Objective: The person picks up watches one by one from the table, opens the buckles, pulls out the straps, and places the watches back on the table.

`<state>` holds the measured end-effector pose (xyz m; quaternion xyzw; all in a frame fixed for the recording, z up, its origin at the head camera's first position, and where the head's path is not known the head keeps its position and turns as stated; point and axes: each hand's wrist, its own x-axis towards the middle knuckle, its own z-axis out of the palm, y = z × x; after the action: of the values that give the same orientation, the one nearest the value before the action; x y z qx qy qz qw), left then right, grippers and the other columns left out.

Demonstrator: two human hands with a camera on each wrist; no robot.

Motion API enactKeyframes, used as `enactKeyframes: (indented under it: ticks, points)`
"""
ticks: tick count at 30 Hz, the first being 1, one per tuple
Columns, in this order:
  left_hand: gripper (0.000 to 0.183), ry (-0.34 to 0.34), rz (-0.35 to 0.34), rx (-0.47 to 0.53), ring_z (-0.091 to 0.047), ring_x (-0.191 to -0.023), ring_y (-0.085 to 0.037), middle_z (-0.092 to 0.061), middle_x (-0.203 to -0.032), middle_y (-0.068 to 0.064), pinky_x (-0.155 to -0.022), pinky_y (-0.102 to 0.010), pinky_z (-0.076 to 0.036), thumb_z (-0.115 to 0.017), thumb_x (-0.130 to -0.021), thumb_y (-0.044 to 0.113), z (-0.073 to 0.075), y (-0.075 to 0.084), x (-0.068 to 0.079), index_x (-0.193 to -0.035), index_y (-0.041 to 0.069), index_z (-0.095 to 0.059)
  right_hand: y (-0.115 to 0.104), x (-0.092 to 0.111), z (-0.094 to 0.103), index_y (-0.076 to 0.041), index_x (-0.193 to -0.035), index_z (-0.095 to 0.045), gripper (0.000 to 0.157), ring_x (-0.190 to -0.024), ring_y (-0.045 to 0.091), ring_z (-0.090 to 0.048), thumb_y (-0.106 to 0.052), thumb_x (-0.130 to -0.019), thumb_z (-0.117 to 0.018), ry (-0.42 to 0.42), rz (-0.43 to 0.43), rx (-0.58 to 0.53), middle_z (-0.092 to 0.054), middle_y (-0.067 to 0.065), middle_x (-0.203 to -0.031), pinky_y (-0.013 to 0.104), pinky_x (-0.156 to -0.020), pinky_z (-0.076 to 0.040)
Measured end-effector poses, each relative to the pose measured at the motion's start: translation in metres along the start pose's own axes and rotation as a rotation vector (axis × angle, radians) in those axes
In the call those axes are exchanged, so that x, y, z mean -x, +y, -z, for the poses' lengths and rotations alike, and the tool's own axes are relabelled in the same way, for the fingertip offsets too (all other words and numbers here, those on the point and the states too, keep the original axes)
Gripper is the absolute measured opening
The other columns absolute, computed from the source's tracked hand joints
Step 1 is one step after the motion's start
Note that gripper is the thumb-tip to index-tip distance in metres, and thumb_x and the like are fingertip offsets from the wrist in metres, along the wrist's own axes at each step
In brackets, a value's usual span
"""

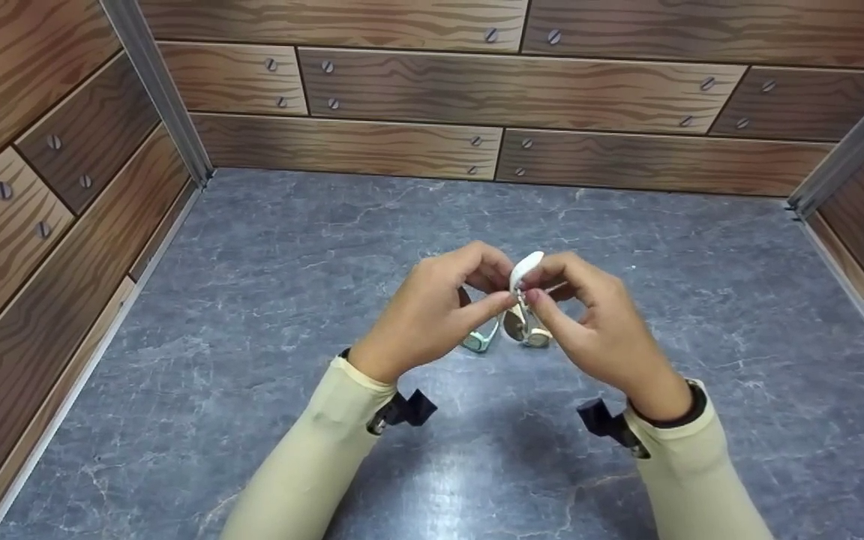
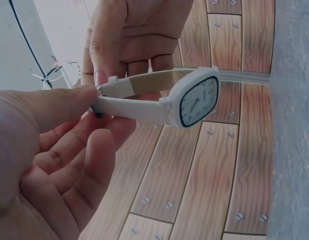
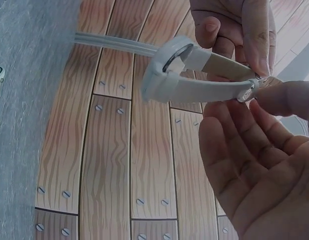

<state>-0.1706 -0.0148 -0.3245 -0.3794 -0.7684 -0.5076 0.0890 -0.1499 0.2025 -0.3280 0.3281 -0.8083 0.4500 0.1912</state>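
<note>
Fingers of the left hand [image 1: 439,296] pinch the strap ends, the rest loosely curved. Between the hands, above the counter [image 1: 289,262], the white watch [image 2: 193,97] is held up, probably light: pliable strap, stiff case, a dial that could scratch. Fingers of the right hand [image 1: 604,322] pinch beside the buckle [image 3: 249,92], seemingly the surest hold, being small and fiddly.

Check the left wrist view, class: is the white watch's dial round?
No, the watch has a dial with long, nearly straight sides and rounded corners, closer to a rectangle than a circle.
</note>
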Motion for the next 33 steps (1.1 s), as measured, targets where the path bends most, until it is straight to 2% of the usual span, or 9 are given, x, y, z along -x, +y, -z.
enactKeyframes:
  ticks: [6, 10, 14, 19, 24, 28, 31, 33]
  points:
    - [0.016, 0.018, 0.012, 0.027, -0.068, -0.087, -0.001, -0.074, -0.098, 0.003, -0.066, -0.029, -0.057, -0.073, -0.098, 0.013, 0.0018, -0.0003, -0.0008, -0.112, 0.008, -0.067, -0.0010, -0.0024, 0.0004, 0.001, -0.113, -0.066, 0.026, -0.104, 0.022, -0.063, 0.010, -0.089, -0.067, 0.068, 0.169, 0.047, -0.067, 0.011, -0.112, 0.027, -0.093, -0.053]
    - [0.017, 0.041, 0.021, 0.058, -0.071, -0.089, -0.002, -0.074, -0.099, 0.001, -0.067, -0.027, -0.058, -0.073, -0.098, 0.011, 0.0023, 0.0005, -0.0011, -0.113, 0.007, -0.067, 0.0012, -0.0024, 0.0001, 0.000, -0.112, -0.067, 0.026, -0.104, 0.023, -0.065, 0.003, -0.087, -0.072, 0.056, 0.201, 0.171, -0.067, 0.010, -0.113, 0.025, -0.095, -0.051]
    - [0.018, 0.068, 0.014, 0.087, -0.072, -0.089, -0.004, -0.074, -0.100, -0.001, -0.069, -0.027, -0.059, -0.073, -0.097, 0.011, 0.0026, 0.0011, -0.0009, -0.113, 0.006, -0.066, 0.0034, -0.0020, -0.0010, -0.002, -0.111, -0.068, 0.025, -0.099, 0.023, -0.066, -0.001, -0.087, -0.075, 0.038, 0.209, 0.264, -0.067, 0.009, -0.110, 0.026, -0.090, -0.052]
    - [0.018, 0.072, 0.003, 0.100, -0.072, -0.089, -0.004, -0.073, -0.100, -0.001, -0.069, -0.028, -0.059, -0.073, -0.097, 0.011, 0.0026, 0.0017, -0.0008, -0.112, 0.006, -0.065, 0.0027, -0.0018, -0.0019, -0.002, -0.112, -0.067, 0.028, -0.095, 0.023, -0.066, 0.007, -0.085, -0.075, 0.055, 0.247, 0.249, -0.068, 0.009, -0.106, 0.021, -0.089, -0.051]
    - [0.017, 0.046, -0.005, 0.087, -0.071, -0.088, -0.002, -0.073, -0.100, 0.002, -0.067, -0.029, -0.058, -0.073, -0.098, 0.014, 0.0021, 0.0033, -0.0005, -0.113, 0.008, -0.066, 0.0018, -0.0014, -0.0022, -0.003, -0.100, -0.071, 0.021, -0.087, 0.022, -0.070, 0.010, -0.084, -0.076, 0.069, 0.289, 0.236, -0.072, 0.009, -0.099, 0.016, -0.086, -0.051]
    - [0.018, 0.020, -0.024, 0.085, -0.070, -0.087, -0.003, -0.073, -0.101, 0.001, -0.065, -0.031, -0.058, -0.072, -0.099, 0.016, 0.0013, 0.0025, -0.0005, -0.113, 0.007, -0.065, 0.0027, -0.0007, -0.0030, -0.003, -0.092, -0.070, 0.004, -0.083, 0.021, -0.071, -0.002, -0.094, -0.073, 0.064, 0.293, 0.218, -0.073, 0.009, -0.096, 0.014, -0.082, -0.052]
    - [0.020, 0.005, -0.038, 0.098, -0.069, -0.087, -0.003, -0.073, -0.101, 0.002, -0.064, -0.031, -0.058, -0.072, -0.099, 0.015, 0.0010, 0.0019, 0.0000, -0.116, 0.007, -0.065, 0.0033, -0.0005, -0.0037, -0.003, -0.088, -0.067, 0.016, -0.082, 0.020, -0.069, -0.011, -0.101, -0.066, 0.055, 0.285, 0.196, -0.070, 0.009, -0.095, 0.015, -0.080, -0.052]
    - [0.022, -0.003, -0.040, 0.111, -0.069, -0.088, -0.003, -0.073, -0.101, 0.002, -0.064, -0.030, -0.058, -0.072, -0.098, 0.013, 0.0005, 0.0019, 0.0004, -0.118, 0.007, -0.065, 0.0031, -0.0005, -0.0039, -0.003, -0.087, -0.066, 0.017, -0.082, 0.019, -0.067, -0.011, -0.102, -0.065, 0.054, 0.280, 0.184, -0.069, 0.009, -0.095, 0.016, -0.079, -0.051]
